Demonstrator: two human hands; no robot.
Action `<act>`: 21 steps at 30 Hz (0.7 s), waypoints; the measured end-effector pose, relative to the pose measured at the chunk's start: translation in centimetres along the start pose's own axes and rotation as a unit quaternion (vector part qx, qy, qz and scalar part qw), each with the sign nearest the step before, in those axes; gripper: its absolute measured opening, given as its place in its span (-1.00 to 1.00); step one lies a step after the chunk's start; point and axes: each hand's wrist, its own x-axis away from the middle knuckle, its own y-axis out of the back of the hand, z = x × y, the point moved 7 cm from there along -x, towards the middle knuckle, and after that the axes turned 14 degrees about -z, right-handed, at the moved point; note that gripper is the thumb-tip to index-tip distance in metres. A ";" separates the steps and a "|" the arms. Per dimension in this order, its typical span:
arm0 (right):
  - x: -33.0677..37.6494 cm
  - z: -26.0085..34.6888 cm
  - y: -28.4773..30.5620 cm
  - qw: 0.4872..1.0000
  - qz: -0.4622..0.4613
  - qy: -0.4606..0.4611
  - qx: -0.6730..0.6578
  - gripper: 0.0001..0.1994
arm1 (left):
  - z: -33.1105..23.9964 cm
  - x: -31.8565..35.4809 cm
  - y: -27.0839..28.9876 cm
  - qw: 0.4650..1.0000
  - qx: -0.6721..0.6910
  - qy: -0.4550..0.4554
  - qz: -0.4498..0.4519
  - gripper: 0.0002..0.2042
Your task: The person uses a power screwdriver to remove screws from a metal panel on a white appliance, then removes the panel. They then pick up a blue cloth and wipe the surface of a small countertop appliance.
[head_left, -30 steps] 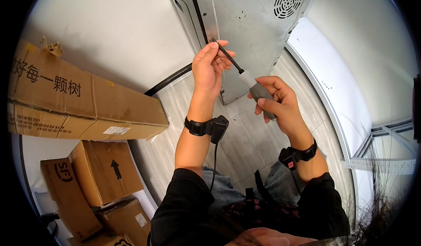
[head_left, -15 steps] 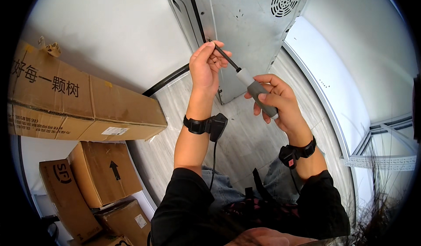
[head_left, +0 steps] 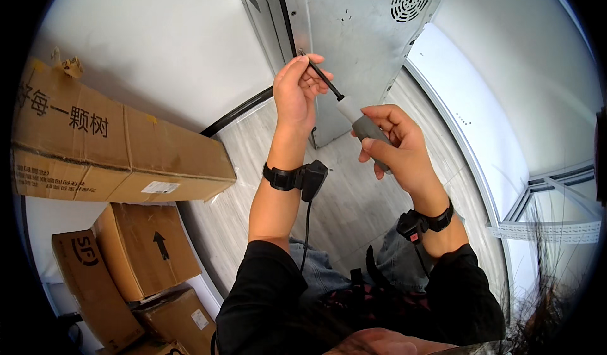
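Note:
A screwdriver (head_left: pixel 348 108) with a grey and white handle and a long black shaft slants up to the left. My right hand (head_left: pixel 408 149) is closed round its handle, the thumb lying along the grey grip. Up at the shaft's far end, my left hand (head_left: pixel 294 99) pinches near the tip with thumb and finger, the other fingers loosely curled. That tip meets the left edge of a grey metal panel (head_left: pixel 354 45), where a small shiny bit, perhaps a screw, shows. Whether the tip sits in it cannot be made out.
The panel belongs to a tall metal appliance with a round vent (head_left: pixel 410 0). A long cardboard box (head_left: pixel 171 146) lies at the left, with several smaller boxes (head_left: pixel 152 250) below it. White walls stand on both sides. Both wrists wear black straps with cables.
My right hand and the screwdriver handle have shifted slightly up and left, and the grip on the handle has turned a little. The left hand keeps its pinch near the tip.

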 end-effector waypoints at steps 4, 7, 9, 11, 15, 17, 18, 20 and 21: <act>0.6 1.9 -0.2 0.979 -0.054 0.121 0.154 -0.62 | 0.0 0.1 0.1 0.999 -0.004 0.032 0.019 -0.73; 1.3 3.7 -0.9 0.944 -0.088 0.210 0.238 -0.62 | -0.3 0.3 0.2 0.999 -0.018 0.038 0.029 -0.74; 1.8 4.4 -1.3 0.922 -0.104 0.257 0.271 -0.62 | -0.3 0.5 0.0 0.998 -0.032 0.042 0.030 -0.75; 2.2 4.5 -1.5 0.897 -0.112 0.309 0.297 -0.61 | 0.0 0.8 -0.4 0.997 -0.052 0.051 0.028 -0.76; 2.5 5.0 -1.8 0.897 -0.122 0.316 0.284 -0.61 | -0.2 0.9 -0.5 0.997 0.000 0.049 0.056 -0.79; 3.0 5.0 -1.6 0.910 -0.143 0.286 0.264 -0.60 | -0.2 0.9 -0.5 0.996 0.020 0.054 0.064 -0.80; 3.4 5.2 -1.5 0.899 -0.157 0.322 0.251 -0.61 | -0.1 0.9 -0.7 0.995 0.034 0.060 0.066 -0.81; 4.1 5.1 -1.4 0.868 -0.175 0.397 0.239 -0.62 | 0.0 1.0 -1.0 0.993 0.062 0.071 0.071 -0.81; 4.5 5.0 -1.5 0.849 -0.183 0.434 0.240 -0.63 | 0.0 1.0 -1.0 0.992 0.070 0.080 0.073 -0.81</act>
